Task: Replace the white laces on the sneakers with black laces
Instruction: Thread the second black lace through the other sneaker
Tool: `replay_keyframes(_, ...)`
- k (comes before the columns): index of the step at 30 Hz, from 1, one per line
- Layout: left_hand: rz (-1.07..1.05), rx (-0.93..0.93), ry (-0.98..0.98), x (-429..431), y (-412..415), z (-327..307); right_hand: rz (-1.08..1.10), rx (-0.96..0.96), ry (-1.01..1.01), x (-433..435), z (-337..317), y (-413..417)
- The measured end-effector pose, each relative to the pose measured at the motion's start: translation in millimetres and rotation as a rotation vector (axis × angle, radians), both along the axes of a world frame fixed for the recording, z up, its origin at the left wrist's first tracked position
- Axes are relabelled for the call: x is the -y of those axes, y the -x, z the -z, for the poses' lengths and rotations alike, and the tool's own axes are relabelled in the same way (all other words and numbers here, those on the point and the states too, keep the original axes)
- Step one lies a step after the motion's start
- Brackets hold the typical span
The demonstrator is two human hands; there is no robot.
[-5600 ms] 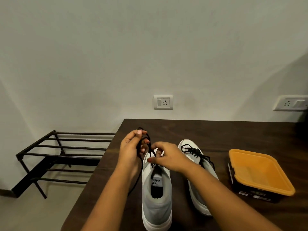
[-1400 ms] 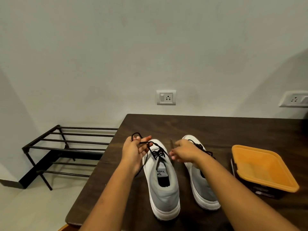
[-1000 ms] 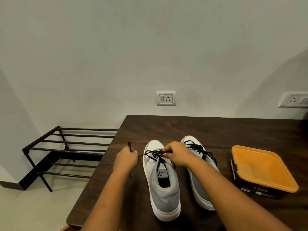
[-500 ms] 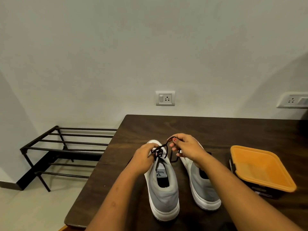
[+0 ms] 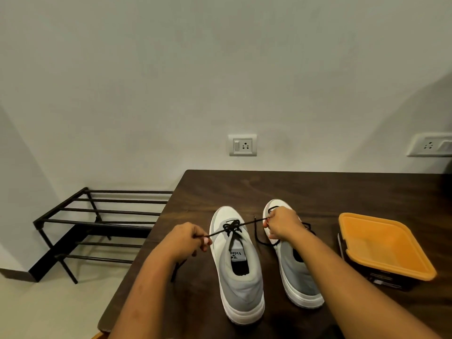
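Note:
Two grey and white sneakers stand side by side on the dark wooden table (image 5: 318, 189), toes toward the wall. The left sneaker (image 5: 238, 265) carries a black lace (image 5: 231, 227) knotted over its tongue. My left hand (image 5: 186, 239) pinches one end of that lace at the shoe's left. My right hand (image 5: 281, 225) pinches the other end at its right, and the lace runs taut between them. The right sneaker (image 5: 297, 277) also has a black lace, partly hidden under my right hand and forearm. A loose lace loop hangs below my right hand.
An orange tray-like lid on a dark box (image 5: 384, 245) sits at the table's right. A black metal rack (image 5: 97, 223) stands on the floor left of the table. Two wall sockets (image 5: 242, 145) are on the wall behind.
My hands were close together above the left sneaker's tongue; now they have pulled apart sideways, drawing the lace ends taut and tightening the knot.

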State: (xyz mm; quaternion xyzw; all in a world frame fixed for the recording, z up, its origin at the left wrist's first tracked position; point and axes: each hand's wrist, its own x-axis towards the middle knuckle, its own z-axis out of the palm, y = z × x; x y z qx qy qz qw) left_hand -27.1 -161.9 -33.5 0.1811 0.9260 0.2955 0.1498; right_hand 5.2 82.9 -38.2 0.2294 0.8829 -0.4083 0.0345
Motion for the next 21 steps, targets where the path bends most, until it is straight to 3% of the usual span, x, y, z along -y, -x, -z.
replay_keyframes(5,0.040,0.001,-0.077,-14.5,-3.0,4.4,-0.195,0.063,-0.330,6.0,-12.9,-8.7)
replay_keyframes(9,0.049,-0.044,-0.118,-30.7,-2.2,7.0,-0.320,-0.078,-0.242,18.5,-21.9,-12.4)
replay_keyframes(13,0.039,-0.092,-0.153,-39.0,-2.5,9.1,-0.454,-0.050,-0.276,30.6,-22.5,-11.6)
replay_keyframes(17,0.049,-0.117,-0.182,-41.1,-1.1,9.6,-0.453,-0.111,-0.173,30.2,-22.3,-11.6)
replay_keyframes(21,0.056,-0.151,-0.207,-40.5,0.9,9.1,-0.416,-0.150,-0.217,30.4,-18.3,-8.4)
